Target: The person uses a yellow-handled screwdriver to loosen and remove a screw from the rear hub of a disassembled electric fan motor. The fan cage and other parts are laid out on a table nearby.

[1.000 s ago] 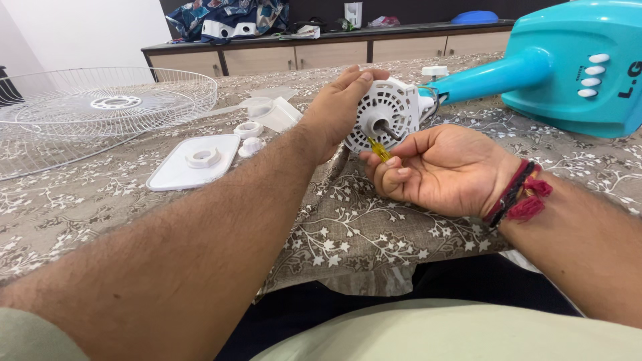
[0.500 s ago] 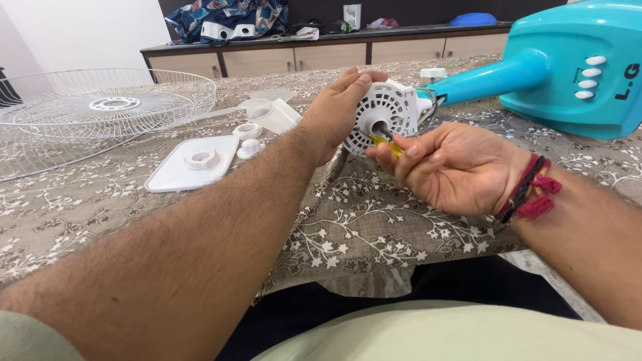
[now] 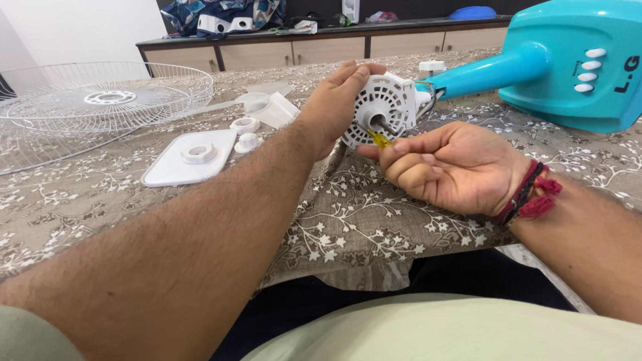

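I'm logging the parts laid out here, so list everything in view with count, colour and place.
fan motor housing: one, white, table centre, steadied by left hand
screwdriver: one, yellow handle, at housing front
fan stand: one, turquoise, lying right
wire fan guard: one, white, far left
flat plate: one, white, left of centre
round caps: two, white, beside plate
tablecloth: one, beige floral
sideboard: one, wooden, behind
left hand: on housing
right hand: pinching screwdriver, red wrist thread
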